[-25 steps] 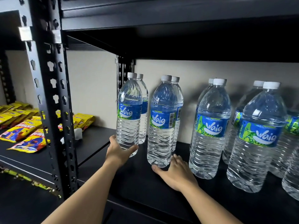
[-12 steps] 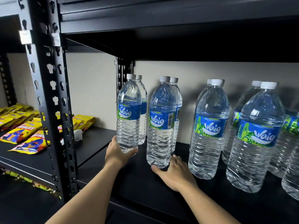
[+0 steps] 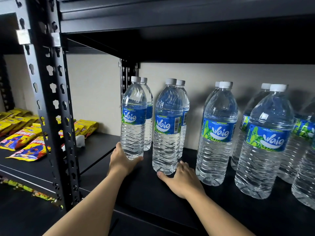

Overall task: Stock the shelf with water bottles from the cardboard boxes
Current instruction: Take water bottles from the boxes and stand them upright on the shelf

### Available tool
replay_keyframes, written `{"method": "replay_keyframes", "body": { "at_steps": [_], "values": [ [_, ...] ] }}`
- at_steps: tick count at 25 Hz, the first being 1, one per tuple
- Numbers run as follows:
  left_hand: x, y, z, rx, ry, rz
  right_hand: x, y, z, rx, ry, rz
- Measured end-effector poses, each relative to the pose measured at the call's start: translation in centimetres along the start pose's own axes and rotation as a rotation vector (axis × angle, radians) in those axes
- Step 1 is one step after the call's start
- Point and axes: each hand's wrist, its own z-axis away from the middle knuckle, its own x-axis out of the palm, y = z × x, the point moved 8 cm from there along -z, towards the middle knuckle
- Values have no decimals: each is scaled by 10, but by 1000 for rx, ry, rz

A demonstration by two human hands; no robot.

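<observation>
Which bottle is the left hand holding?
The leftmost front bottle; the left hand curls round its base. The right hand holds the next front bottle.

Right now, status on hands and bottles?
Left hand grips front-left bottle at base. Right hand holds second bottle at base. Both upright. Nothing in the way.

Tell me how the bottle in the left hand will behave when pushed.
The leftmost bottle, gripped low by the left hand, looks full, so probably heavy. Tall and narrow, it may tip if pushed high, perhaps against the next bottle, which the right hand holds. Its thin ribbed wall likely dents.
</observation>
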Motion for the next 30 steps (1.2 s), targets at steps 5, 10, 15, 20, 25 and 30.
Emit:
{"method": "replay_keyframes", "body": {
  "at_steps": [5, 10, 15, 20, 25, 30],
  "values": [
    [0, -1, -1, 1, 2, 5, 1, 0, 0, 1, -5, 9],
    [-4, 7, 5, 14, -7, 23, -1, 2, 0, 12, 11, -8],
    [-22, 9, 19, -53, -11, 291, -4, 0, 3, 27, 58, -44],
    [-57, 19, 82, -136, 114, 418, -16, -10, 39, -8, 46, 94],
    [-50, 44, 150, -63, -25, 346, -32, 10, 111, -135, 64, -151],
    [-26, 95, 234, 96, -163, 339, -57, 50, 188, -206, 71, -286]
  ]
}}
